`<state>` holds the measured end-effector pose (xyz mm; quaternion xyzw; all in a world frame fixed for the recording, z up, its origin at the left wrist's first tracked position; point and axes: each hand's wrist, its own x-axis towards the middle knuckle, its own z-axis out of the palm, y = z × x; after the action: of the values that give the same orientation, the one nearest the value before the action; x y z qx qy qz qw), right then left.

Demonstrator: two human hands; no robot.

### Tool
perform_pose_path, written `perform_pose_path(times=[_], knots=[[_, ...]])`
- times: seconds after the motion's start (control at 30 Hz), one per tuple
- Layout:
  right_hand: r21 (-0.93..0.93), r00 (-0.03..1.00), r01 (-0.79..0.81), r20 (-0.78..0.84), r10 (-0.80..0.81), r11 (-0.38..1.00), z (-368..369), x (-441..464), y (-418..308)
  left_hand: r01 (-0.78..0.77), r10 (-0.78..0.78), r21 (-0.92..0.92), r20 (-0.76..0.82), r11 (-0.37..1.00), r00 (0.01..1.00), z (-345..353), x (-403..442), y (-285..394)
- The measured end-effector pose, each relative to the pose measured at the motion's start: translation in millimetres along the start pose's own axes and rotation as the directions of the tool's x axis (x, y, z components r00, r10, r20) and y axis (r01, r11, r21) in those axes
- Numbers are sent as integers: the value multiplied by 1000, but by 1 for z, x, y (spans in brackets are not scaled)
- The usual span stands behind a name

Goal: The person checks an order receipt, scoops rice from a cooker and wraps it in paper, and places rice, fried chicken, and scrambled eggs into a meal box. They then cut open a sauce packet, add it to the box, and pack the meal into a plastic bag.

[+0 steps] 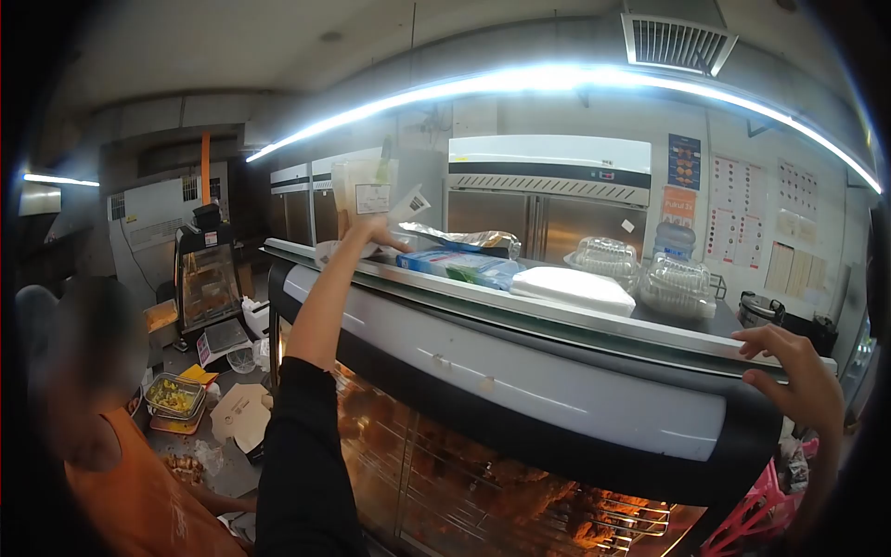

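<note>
My left hand (373,231) reaches over the top of a heated glass display cabinet, at the foot of an upright pale paper bag (351,183) with a printed label. One finger stretches out to the right; the others are mostly hidden, so I cannot tell whether they grip the bag. Just right of this hand lie a blue box (436,261) and a sheet of foil (469,239). My right hand (789,367) is open, its bent fingers apart at the cabinet's right top edge. Fried pieces of food (520,497) lie on wire racks behind the glass.
White foam trays (574,289) and clear plastic clamshells (682,286) sit along the cabinet top. A person in an orange top (139,483) stands at lower left, beside a counter with a food container (176,395) and scale (221,340). A pink basket (756,497) is at lower right.
</note>
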<state>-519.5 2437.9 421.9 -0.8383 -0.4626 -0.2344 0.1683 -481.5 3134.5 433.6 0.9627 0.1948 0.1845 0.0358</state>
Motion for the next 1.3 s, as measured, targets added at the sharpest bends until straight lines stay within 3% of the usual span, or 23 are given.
perform_pose_path(times=[0.07, 0.23, 0.3, 0.33, 0.4, 0.43, 0.5, 0.53, 0.6, 0.7, 0.73, 0.77, 0.87, 0.9, 0.97, 1.0, 1.07, 1.13, 1.17, 1.2, 1.23, 1.27, 1.3], knots=[[13, 998, 11, -56, -11, 1000, -2, -2, -2, 55, -59, 169, 21, 984, 998, -31, -41, 33], [-9, 997, 26, -71, -26, 1000, -5, -9, -13, 58, -54, 114, -33, 992, 998, -72, -95, 64], [-12, 997, 33, -70, -34, 999, -5, -12, -18, 182, -185, -63, -45, 981, 982, -85, -103, 63], [-25, 991, 52, -119, -54, 998, -4, -14, -21, 184, -187, -61, -41, 981, 982, -88, -110, 62], [-32, 985, 60, -160, -65, 998, -2, -18, -29, 101, -138, -576, -20, 811, 990, -91, -131, 68], [-37, 971, 114, -208, -119, 993, 1, -17, -34, 108, -137, -573, -8, 812, 991, -89, -143, 78], [-39, 956, 158, -246, -162, 987, 9, -20, -48, -98, -13, -861, -120, 499, 993, -84, -191, 134], [35, 943, 193, -282, -175, 981, 15, -21, -58, -84, -14, -864, -105, 497, 994, -78, -212, 158], [135, 921, 267, -327, -212, 954, 30, -29, -75, -369, 16, -920, -371, 132, 929, -59, -256, 195], [292, 928, 365, -196, -318, 884, 64, -52, -102, -474, 171, -881, -464, 16, 869, -27, -330, 207], [351, 928, 366, -62, -368, 862, 81, -66, -107, -539, 226, -842, -529, -23, 818, -15, -353, 211], [409, 903, 367, 58, -425, 835, 101, -81, -112, -599, 230, -793, -566, 110, 792, 0, -377, 213], [503, 695, 457, 312, -647, 733, 182, -137, -119, -510, 104, -860, -506, 10, 856, 53, -464, 210], [571, 605, 428, 394, -692, 700, 217, -163, -118, -499, -175, -853, -520, 155, 836, 81, -500, 202], [686, 423, 325, 510, -749, 651, 293, -216, -115, -368, -561, -919, -380, 139, 736, 119, -569, 203], [732, 335, 242, 553, -763, 637, 331, -244, -116, -303, -676, -947, -292, 105, 676, 135, -598, 204], [817, 251, 58, 545, -800, 574, 408, -284, -134, -220, -807, -974, -179, 63, 563, 159, -646, 207], [842, 416, -91, 518, -748, 532, 479, -309, -165, -119, -891, -990, -121, 76, 437, 174, -680, 211], [789, 528, -320, 608, -593, 524, 496, -312, -188, -110, -891, -991, -116, 75, 438, 174, -693, 215], [742, 563, -510, 670, -484, 435, 529, -312, -208, 14, -922, -995, -82, 95, 378, 174, -704, 218], [710, 591, -507, 699, -403, 488, 562, -305, -225, 139, -948, -985, -55, 103, 313, 174, -717, 219], [708, 778, -427, 604, -171, 562, 602, -304, -247, 215, -948, -966, -72, 144, 312, 178, -733, 213], [678, 903, -358, 426, 54, 641, 634, -300, -263, 216, -950, -966, -73, 143, 304, 177, -742, 212]])
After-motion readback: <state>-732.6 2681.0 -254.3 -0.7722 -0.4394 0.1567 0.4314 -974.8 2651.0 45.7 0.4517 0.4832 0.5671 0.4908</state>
